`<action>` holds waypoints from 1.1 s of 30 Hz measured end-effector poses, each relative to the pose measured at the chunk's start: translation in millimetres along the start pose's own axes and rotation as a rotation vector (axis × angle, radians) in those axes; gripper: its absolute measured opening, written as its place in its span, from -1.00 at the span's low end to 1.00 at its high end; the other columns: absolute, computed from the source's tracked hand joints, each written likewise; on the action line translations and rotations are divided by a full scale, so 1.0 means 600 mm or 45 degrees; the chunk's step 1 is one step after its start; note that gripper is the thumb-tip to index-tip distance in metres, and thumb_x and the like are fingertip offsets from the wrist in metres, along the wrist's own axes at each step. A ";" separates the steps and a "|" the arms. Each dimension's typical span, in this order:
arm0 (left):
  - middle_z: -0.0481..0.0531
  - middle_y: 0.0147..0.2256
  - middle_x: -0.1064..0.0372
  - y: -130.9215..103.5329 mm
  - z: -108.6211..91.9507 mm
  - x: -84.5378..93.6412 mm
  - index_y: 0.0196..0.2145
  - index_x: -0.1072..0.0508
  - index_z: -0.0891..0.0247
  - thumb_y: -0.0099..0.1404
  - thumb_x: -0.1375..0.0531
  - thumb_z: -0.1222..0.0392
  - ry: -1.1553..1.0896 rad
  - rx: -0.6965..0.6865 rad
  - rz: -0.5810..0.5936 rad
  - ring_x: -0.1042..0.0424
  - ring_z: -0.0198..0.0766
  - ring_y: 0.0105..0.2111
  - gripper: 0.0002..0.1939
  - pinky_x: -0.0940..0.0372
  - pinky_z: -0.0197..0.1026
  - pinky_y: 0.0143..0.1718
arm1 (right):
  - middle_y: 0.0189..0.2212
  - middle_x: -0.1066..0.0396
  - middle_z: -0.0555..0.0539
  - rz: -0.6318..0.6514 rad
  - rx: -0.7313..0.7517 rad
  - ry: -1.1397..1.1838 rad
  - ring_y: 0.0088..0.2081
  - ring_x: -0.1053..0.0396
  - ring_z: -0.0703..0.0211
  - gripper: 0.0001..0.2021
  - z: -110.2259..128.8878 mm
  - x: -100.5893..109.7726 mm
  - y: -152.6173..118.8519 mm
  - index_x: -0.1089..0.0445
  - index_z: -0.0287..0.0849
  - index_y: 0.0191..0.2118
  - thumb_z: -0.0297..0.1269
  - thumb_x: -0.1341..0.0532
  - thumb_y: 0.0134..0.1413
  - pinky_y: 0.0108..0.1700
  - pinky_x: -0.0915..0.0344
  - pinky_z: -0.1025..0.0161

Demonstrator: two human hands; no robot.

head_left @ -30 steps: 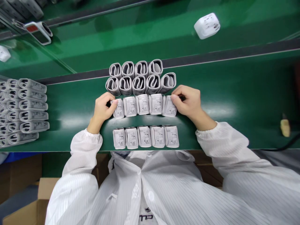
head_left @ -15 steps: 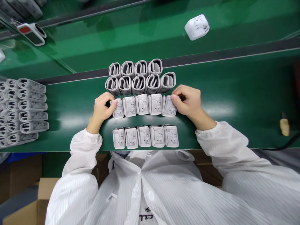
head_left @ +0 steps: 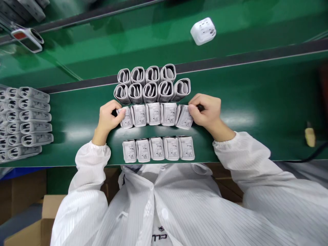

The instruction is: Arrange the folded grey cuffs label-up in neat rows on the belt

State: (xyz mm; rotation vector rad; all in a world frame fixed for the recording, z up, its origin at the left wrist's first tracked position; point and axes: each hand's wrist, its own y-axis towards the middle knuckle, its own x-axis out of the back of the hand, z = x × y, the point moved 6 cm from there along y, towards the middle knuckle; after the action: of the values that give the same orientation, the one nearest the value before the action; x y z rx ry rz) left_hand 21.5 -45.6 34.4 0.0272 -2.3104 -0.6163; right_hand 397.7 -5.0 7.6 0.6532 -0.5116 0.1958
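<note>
A row of several rolled grey fabric cuffs, which look like blood pressure cuffs, lies across the green bench with printed diagrams facing up. My left hand (head_left: 109,118) pinches the left end cuff (head_left: 126,119) between thumb and curled fingers. At the other end, my right hand (head_left: 206,110) grips the upper right corner of the right end cuff (head_left: 185,118), which leans slightly. Between them sit more cuffs (head_left: 154,114), side by side. Behind this row, two rows of rolled cuffs (head_left: 150,91) stand with their coiled ends up. Another printed row (head_left: 156,149) lies nearer me.
Stacked rolled cuffs (head_left: 36,117) stand at the left of the bench (head_left: 243,95). On the green surface beyond the dark rail are a white plug-like block (head_left: 203,31) and a white device (head_left: 28,40). A yellow-handled tool (head_left: 310,136) lies right. A cardboard box (head_left: 30,225) sits below.
My hands have moved slightly apart, and the gripped row has spread, its right end cuff tilting more. The white block and the device beyond the rail have shifted left.
</note>
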 end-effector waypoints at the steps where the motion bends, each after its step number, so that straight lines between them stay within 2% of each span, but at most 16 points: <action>1: 0.00 -0.46 -0.45 0.001 0.002 0.001 -0.47 -0.33 0.14 0.54 -0.21 -0.29 0.004 0.004 0.007 -0.42 -0.23 -0.43 -0.45 -0.31 -0.10 -0.33 | -0.52 -0.41 -0.01 -0.008 0.015 0.000 -0.52 -0.33 0.13 -0.62 0.001 0.001 0.000 -0.25 -0.02 -0.45 -0.04 -0.22 0.42 -0.43 -0.25 0.09; 7: -0.02 -0.43 -0.44 -0.001 -0.002 0.005 -0.38 -0.37 0.14 0.55 -0.22 -0.23 -0.033 -0.032 -0.016 -0.42 -0.22 -0.40 -0.54 -0.31 -0.10 -0.31 | -0.52 -0.39 -0.02 -0.044 0.045 -0.085 -0.50 -0.35 0.12 -0.63 0.003 0.003 -0.004 -0.20 -0.01 -0.44 -0.04 -0.22 0.40 -0.42 -0.27 0.09; 11: 0.09 -0.22 -0.54 -0.004 -0.026 -0.009 -0.15 -0.52 0.13 0.57 -0.12 -0.33 0.002 0.005 0.025 -0.52 -0.09 -0.19 -0.52 -0.43 0.01 -0.08 | -0.52 -0.38 -0.03 -0.016 0.032 -0.142 -0.46 -0.38 0.07 -0.65 0.002 -0.002 -0.010 -0.22 0.01 -0.43 -0.01 -0.25 0.34 -0.39 -0.32 0.06; 13: 0.12 -0.13 -0.54 -0.005 -0.036 -0.021 -0.08 -0.55 0.13 0.49 -0.19 -0.42 0.029 0.053 0.081 -0.52 -0.02 -0.08 -0.46 -0.45 0.07 0.05 | -0.52 -0.40 -0.04 0.033 0.007 -0.165 -0.46 -0.39 0.07 -0.65 0.002 -0.008 -0.012 -0.21 0.01 -0.44 0.00 -0.24 0.33 -0.40 -0.32 0.06; 15: 0.11 -0.09 -0.51 -0.006 -0.042 -0.029 -0.04 -0.55 0.12 0.35 -0.35 -0.47 0.041 0.112 0.123 -0.51 0.01 -0.03 -0.40 -0.45 0.08 0.10 | -0.51 -0.42 -0.04 0.067 -0.002 -0.156 -0.46 -0.40 0.07 -0.65 0.003 -0.013 -0.011 -0.22 0.01 -0.45 0.00 -0.23 0.33 -0.41 -0.32 0.06; 17: 0.10 -0.06 -0.49 -0.007 -0.044 -0.034 0.02 -0.56 0.12 0.27 -0.45 -0.42 0.038 0.151 0.164 -0.50 0.01 -0.01 -0.36 -0.45 0.07 0.13 | -0.50 -0.44 -0.04 0.069 0.017 -0.106 -0.45 -0.43 0.06 -0.68 0.007 -0.014 -0.009 -0.25 0.00 -0.44 -0.04 -0.23 0.33 -0.39 -0.34 0.06; 19: 0.09 -0.03 -0.48 -0.006 -0.043 -0.035 0.08 -0.56 0.10 0.28 -0.47 -0.35 0.030 0.167 0.212 -0.50 0.01 0.03 -0.38 -0.45 0.08 0.17 | -0.49 -0.45 -0.04 0.058 0.029 -0.051 -0.44 -0.44 0.06 -0.70 0.011 -0.013 -0.006 -0.28 0.00 -0.44 -0.07 -0.24 0.32 -0.37 -0.37 0.05; 24: 0.07 -0.02 -0.47 -0.002 -0.041 -0.031 0.09 -0.58 0.07 0.34 -0.47 -0.25 0.009 0.152 0.304 -0.49 0.01 0.08 -0.48 -0.43 0.10 0.23 | -0.50 -0.44 -0.04 0.026 -0.023 -0.037 -0.47 -0.40 0.07 -0.63 0.007 -0.011 -0.001 -0.23 0.00 -0.45 0.00 -0.22 0.37 -0.37 -0.36 0.05; 33: 0.08 -0.02 -0.48 0.000 -0.042 -0.031 0.08 -0.59 0.07 0.36 -0.45 -0.22 -0.014 0.170 0.313 -0.49 0.02 0.07 -0.52 -0.43 0.11 0.22 | -0.52 -0.41 -0.04 -0.003 -0.027 -0.064 -0.50 -0.35 0.10 -0.57 0.002 -0.014 0.002 -0.18 0.00 -0.46 0.07 -0.17 0.41 -0.40 -0.29 0.06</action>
State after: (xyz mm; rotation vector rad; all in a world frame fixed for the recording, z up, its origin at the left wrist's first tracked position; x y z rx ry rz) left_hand 51.7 -52.6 38.0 -0.1945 -2.3152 -0.3381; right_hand 389.7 -4.8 4.8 0.6390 -0.5601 0.1716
